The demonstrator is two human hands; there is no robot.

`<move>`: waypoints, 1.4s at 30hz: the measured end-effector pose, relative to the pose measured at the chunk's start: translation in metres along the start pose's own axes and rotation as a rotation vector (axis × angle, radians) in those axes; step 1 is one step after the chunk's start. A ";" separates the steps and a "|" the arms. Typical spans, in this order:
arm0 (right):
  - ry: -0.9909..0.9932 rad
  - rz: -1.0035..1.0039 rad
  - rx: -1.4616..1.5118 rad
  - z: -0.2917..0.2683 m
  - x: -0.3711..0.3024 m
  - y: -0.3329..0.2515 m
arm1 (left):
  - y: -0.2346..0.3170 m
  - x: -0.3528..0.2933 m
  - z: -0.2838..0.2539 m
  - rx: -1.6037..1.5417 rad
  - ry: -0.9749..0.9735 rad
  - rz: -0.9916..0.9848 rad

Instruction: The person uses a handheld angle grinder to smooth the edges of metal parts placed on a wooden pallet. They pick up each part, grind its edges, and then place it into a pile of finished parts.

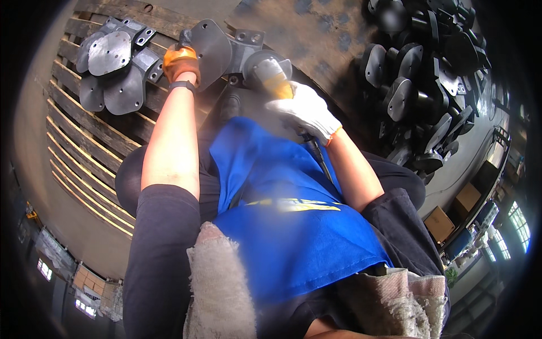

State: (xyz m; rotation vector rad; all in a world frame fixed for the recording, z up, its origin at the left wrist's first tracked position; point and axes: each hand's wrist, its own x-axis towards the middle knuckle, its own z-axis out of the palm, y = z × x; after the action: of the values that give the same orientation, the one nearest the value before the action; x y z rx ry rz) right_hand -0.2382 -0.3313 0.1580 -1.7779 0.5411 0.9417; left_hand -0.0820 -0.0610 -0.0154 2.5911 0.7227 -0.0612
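Observation:
My left hand (181, 61), in an orange work glove with dark fingertips, is closed on the edge of a grey metal bracket (211, 55). This bracket has rounded plates with holes and a drilled block between them. Over its right end, my right hand (302, 107), in a white knit glove, grips a hand-held power tool, likely a grinder, whose body is mostly hidden by the glove and blurred. A black cable or hose (319, 157) runs from beneath that hand toward my lap. Where the tool touches the bracket is too blurred to make out.
Several similar brackets (116, 53) lie on a slatted wooden pallet (84, 110) at the left. A large heap of dark metal brackets (400, 99) stands at the right. Between them lies a brown stained board (316, 39). A cardboard box (439, 224) stands farther right.

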 end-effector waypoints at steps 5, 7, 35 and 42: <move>-0.012 0.037 -0.012 -0.001 -0.010 -0.019 | 0.011 -0.009 -0.018 0.018 -0.039 -0.010; 0.014 0.032 0.004 -0.002 -0.007 -0.004 | 0.010 -0.012 -0.014 -0.049 0.041 0.012; 0.000 -0.116 0.150 -0.016 0.009 -0.002 | 0.008 -0.004 -0.006 0.006 0.057 -0.008; -0.026 -0.014 0.082 -0.019 -0.001 -0.026 | 0.014 -0.009 -0.014 -0.011 -0.006 -0.057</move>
State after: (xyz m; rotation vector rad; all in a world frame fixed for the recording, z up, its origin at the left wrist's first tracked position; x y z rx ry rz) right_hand -0.2135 -0.3390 0.1769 -1.6920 0.5420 0.9194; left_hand -0.0838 -0.0706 0.0042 2.5584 0.7920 -0.0823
